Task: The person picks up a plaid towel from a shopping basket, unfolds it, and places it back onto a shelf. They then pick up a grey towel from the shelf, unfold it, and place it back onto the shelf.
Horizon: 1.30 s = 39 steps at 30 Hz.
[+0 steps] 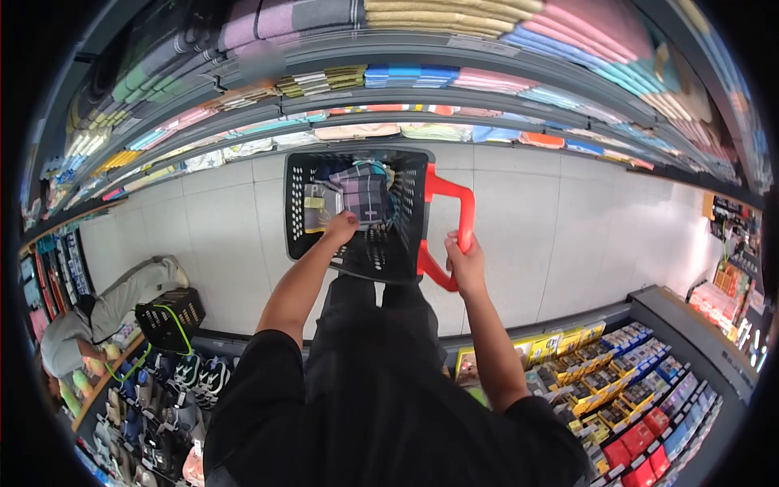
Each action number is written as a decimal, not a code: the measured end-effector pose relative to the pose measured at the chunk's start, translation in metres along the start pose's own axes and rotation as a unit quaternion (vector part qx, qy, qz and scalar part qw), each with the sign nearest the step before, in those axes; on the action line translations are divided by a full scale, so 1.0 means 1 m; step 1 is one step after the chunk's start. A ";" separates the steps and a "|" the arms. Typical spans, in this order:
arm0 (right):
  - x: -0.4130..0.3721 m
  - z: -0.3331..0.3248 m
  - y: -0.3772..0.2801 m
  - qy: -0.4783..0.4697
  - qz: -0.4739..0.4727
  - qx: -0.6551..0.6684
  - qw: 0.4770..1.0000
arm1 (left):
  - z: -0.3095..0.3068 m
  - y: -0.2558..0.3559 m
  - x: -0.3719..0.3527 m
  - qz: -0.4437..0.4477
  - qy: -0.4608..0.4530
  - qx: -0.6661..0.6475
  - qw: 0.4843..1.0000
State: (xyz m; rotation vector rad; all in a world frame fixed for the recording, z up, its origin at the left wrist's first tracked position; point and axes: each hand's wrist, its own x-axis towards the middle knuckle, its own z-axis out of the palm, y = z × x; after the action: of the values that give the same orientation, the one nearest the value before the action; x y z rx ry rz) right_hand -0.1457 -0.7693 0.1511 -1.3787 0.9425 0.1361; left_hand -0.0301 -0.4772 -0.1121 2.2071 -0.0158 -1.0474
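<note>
A black shopping basket (pixel 357 258) on wheels or held low stands in front of my body; its base is hidden. My right hand (pixel 465 258) is wrapped round its red handle (pixel 467 213). Inside the basket, my left hand (pixel 342 226) has its fingers curled at the lower right corner of a flat grey package (pixel 319 203) with a pale label. Just beyond those fingers lies a folded purple-grey plaid towel (pixel 364 195). A bit of teal patterned cloth (pixel 376 168) shows behind the towel.
Shelves of folded towels (pixel 454 20) run along the front. Behind me are a rack of shoes (pixel 154 414) and a display of small packets (pixel 617 381). At the left a person (pixel 122 300) bends near another black basket (pixel 172 321) with a green handle. Pale tiled floor (pixel 535 219) lies between.
</note>
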 end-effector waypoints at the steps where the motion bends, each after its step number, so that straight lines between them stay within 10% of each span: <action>1: 0.001 0.001 -0.004 0.002 -0.003 -0.010 1.000 | 0.005 0.004 0.012 -0.007 -0.006 0.016 1.000; 27: -0.007 0.020 0.037 0.069 -0.038 0.125 0.989 | 0.032 -0.076 0.264 -0.093 -0.093 0.376 0.917; 34: -0.010 0.032 0.028 0.074 -0.009 0.086 0.993 | 0.022 -0.046 0.201 0.135 -0.044 0.246 0.959; 39: -0.014 0.043 0.013 0.086 -0.014 -0.017 0.996 | -0.066 0.063 0.049 0.142 -0.044 0.018 0.989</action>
State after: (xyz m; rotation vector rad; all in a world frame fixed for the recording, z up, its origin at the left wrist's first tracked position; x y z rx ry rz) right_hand -0.1419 -0.7226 0.1458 -1.4513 1.0669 0.0112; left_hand 0.0647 -0.5013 -0.0794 2.1112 -0.3817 -0.9887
